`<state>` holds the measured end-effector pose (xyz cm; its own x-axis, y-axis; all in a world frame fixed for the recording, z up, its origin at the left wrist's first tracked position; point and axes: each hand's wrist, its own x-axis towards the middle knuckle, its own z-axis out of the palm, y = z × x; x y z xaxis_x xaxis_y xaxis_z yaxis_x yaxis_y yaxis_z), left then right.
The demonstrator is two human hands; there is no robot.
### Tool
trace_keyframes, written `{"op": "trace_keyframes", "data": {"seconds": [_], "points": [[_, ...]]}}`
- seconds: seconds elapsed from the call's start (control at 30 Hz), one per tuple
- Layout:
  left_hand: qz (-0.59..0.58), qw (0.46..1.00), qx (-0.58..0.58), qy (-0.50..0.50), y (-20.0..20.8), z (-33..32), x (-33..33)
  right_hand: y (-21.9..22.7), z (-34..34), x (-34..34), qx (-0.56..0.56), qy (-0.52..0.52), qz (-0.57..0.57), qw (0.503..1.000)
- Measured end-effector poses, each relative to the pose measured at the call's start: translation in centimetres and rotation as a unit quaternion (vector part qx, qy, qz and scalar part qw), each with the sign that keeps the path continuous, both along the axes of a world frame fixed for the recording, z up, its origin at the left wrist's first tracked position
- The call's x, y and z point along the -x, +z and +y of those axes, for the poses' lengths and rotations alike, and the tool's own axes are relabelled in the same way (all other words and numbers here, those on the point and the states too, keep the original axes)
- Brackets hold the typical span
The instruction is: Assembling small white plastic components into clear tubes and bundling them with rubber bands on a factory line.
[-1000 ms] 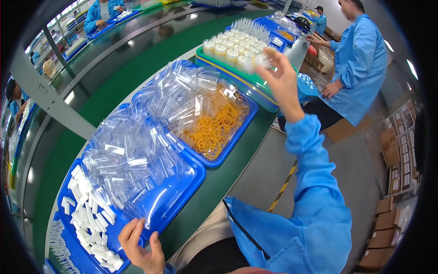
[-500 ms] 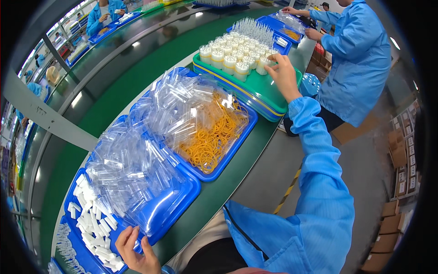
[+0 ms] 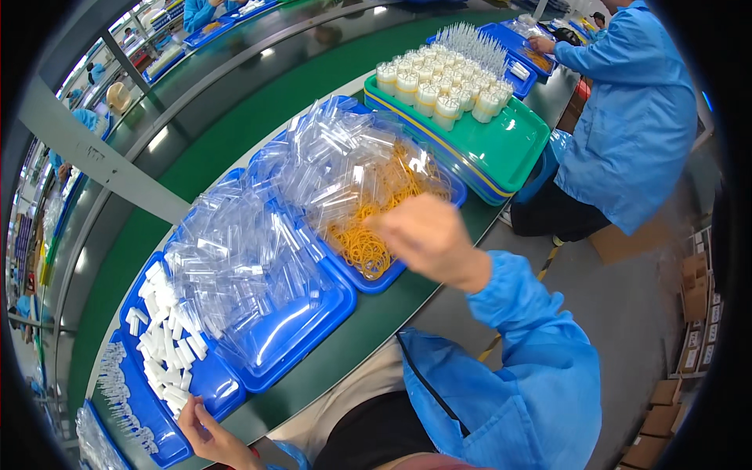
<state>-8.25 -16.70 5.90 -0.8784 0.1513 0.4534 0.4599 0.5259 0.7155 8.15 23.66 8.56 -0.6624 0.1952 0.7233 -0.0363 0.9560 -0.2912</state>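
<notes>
My right hand (image 3: 429,239) is over the orange rubber bands (image 3: 364,247) at the near edge of their blue tray. Its fingers are curled downward and smeared by motion, so whether they grip anything does not show. At the lower left, my left hand (image 3: 213,439) has its fingers slightly apart beside the short white tubes (image 3: 166,345), with nothing visible in them. Clear plastic sleeves (image 3: 337,160) are heaped next to the bands. More clear sleeves (image 3: 235,251) fill the blue tray (image 3: 274,364) between my hands.
Bundled white tubes with yellow bands (image 3: 446,110) stand on a stacked green tray (image 3: 513,141) at the far right. Spiky clear pieces (image 3: 470,47) stand behind them. Small clear parts (image 3: 117,392) lie at far left. A blue-coated co-worker (image 3: 627,117) sits beyond, right.
My right hand has come back from the bundled tubes to the rubber bands. One more bundle now stands free at the group's near right edge. The left hand has shifted slightly left; the view has turned.
</notes>
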Motion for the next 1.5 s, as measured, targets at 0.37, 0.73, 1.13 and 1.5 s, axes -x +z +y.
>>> {"op": "trace_keyframes", "data": {"seconds": [0.37,0.73,1.13,1.5], "points": [[0.04,0.993,0.104,0.033,0.4,-11.5,7.3,-1.5,-10.2,6.3,-0.055,0.217,-0.005,0.975],[0.13,0.959,0.235,-0.088,0.9,-9.4,12.1,-0.9,-12.4,6.2,-0.04,0.168,-0.091,0.981],[0.047,0.976,0.183,-0.105,-4.3,-6.7,15.9,-0.8,-13.3,7.9,-0.029,0.192,-0.12,0.974],[0.188,0.966,0.175,-0.033,-0.4,-10.4,21.7,-1.2,-13.5,7.7,-0.029,0.174,-0.133,0.975]]}}
